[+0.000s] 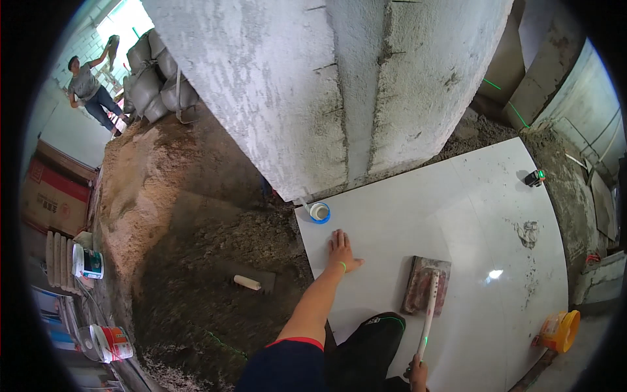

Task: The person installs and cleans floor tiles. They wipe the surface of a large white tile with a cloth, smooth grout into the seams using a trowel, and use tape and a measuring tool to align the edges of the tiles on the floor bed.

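Observation:
My left hand (343, 253) lies flat with spread fingers on a large pale tile (385, 219), near its left edge. Low in the view, my right hand (417, 374) is closed around the white handle of a tamping tool with a broad rectangular head (417, 287). Its dirty, reddish-brown head rests on the tile. Beyond my left hand, a small white cup with a blue rim (319, 212) stands at the tile's corner. A trowel (248, 282) with a pale handle lies on the dark mortar to the left. My dark-clothed knee is over the tile's near edge.
A rough grey wall block (353, 85) rises beyond the tile. On the tile's right side are a small black device (534, 178) and a yellow bucket (567, 331). Left are a sand heap (140, 176), white buckets (88, 261), stacked sacks (153, 85) and, farther off, a standing person (95, 91).

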